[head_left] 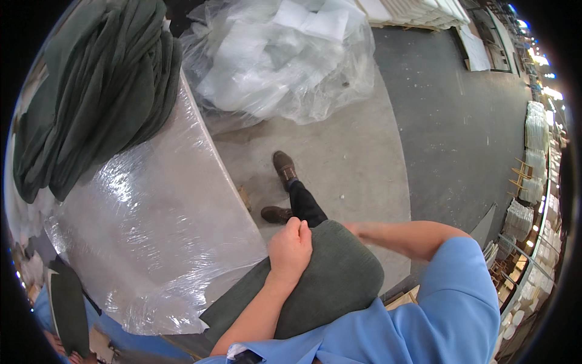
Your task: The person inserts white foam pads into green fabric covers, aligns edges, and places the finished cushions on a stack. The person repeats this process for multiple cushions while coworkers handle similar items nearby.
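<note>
A dark green fabric-covered piece (339,273), cushion-like with a rounded corner, is held against my front. My left hand (291,247) is closed in a fist at its upper edge, gripping the fabric, and my left forearm lies across it. At the far right edge of the piece is my right hand (357,230); its fingers are hidden behind the piece and blurred. To the left, a heap of dark green fabric (103,91) is draped over a large block (163,200) wrapped in clear plastic film.
A big clear plastic bag (285,60) with white soft material stands ahead on the floor. At lower left, a co-worker's hands hold another dark green piece (68,312). White stacked panels (418,12) stand at the top; wrapped stacks (535,133) line the far right.
</note>
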A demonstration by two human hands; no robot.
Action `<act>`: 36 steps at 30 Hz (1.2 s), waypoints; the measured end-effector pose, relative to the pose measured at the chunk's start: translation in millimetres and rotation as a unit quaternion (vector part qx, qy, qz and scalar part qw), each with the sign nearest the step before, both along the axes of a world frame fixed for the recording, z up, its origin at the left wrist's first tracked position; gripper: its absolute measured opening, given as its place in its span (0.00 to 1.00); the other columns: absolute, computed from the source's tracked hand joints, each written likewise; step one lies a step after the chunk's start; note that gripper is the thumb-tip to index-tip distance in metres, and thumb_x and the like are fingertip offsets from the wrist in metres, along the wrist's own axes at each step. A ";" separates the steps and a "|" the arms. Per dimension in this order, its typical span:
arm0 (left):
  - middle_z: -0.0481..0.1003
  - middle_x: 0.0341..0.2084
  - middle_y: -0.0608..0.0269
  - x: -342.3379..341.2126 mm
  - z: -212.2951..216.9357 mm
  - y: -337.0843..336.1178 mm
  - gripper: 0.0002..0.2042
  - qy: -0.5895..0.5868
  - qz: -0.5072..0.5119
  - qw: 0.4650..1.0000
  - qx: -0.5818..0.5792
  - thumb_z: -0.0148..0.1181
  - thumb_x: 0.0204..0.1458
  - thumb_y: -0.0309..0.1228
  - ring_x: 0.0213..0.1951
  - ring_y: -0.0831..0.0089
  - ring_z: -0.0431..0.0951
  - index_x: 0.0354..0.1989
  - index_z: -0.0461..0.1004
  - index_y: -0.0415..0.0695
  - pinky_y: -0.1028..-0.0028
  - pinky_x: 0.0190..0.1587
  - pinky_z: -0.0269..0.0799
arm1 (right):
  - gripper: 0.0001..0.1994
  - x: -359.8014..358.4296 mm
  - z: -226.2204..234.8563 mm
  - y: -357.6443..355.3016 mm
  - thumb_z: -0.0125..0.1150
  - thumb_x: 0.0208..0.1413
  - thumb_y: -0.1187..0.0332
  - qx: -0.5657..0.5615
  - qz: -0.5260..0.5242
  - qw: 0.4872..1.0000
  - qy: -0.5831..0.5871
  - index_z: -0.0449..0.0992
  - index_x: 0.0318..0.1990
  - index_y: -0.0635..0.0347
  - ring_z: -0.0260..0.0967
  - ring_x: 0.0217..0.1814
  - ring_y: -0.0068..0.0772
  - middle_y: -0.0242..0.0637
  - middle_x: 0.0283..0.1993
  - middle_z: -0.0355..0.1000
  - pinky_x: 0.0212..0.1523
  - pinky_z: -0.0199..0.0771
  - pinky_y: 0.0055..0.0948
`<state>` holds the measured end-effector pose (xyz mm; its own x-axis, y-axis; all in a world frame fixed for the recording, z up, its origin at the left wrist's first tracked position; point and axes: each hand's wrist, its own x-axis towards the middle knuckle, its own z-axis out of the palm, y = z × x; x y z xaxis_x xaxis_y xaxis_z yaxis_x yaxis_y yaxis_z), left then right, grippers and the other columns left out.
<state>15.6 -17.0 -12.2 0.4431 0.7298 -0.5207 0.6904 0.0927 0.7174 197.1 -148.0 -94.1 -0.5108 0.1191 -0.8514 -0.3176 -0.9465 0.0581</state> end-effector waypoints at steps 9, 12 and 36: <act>0.78 0.25 0.40 -1.4 -1.7 4.6 0.12 0.052 -0.052 0.996 -0.052 0.56 0.69 0.36 0.33 0.37 0.81 0.35 0.73 0.40 0.45 0.36 0.72 | 0.34 15.6 161.2 84.6 0.47 0.76 0.45 0.257 0.413 0.826 -0.283 0.63 0.70 0.71 0.77 0.60 0.63 0.68 0.58 0.76 0.61 0.76 0.53; 0.81 0.29 0.40 -0.4 3.0 5.0 0.08 0.057 -0.040 0.994 -0.086 0.53 0.70 0.33 0.36 0.36 0.83 0.49 0.74 0.43 0.43 0.40 0.74 | 0.34 3.8 143.9 96.6 0.46 0.76 0.45 0.200 0.419 0.842 -0.276 0.65 0.67 0.74 0.76 0.59 0.70 0.72 0.55 0.76 0.60 0.75 0.54; 0.78 0.35 0.73 -3.1 -28.8 18.5 0.10 -0.149 0.084 0.974 -0.146 0.55 0.73 0.30 0.36 0.82 0.75 0.58 0.74 0.43 0.79 0.44 0.71 | 0.33 -57.4 63.6 -22.1 0.38 0.76 0.34 0.043 -0.385 0.921 -0.030 0.80 0.52 0.52 0.72 0.52 0.27 0.28 0.53 0.78 0.53 0.73 0.39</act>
<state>12.5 1.4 -41.0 0.4939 0.6453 -0.5828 0.4128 0.4159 0.8103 139.7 -170.1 -30.5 -0.1990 0.4953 -0.8456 -0.8973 -0.4390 -0.0459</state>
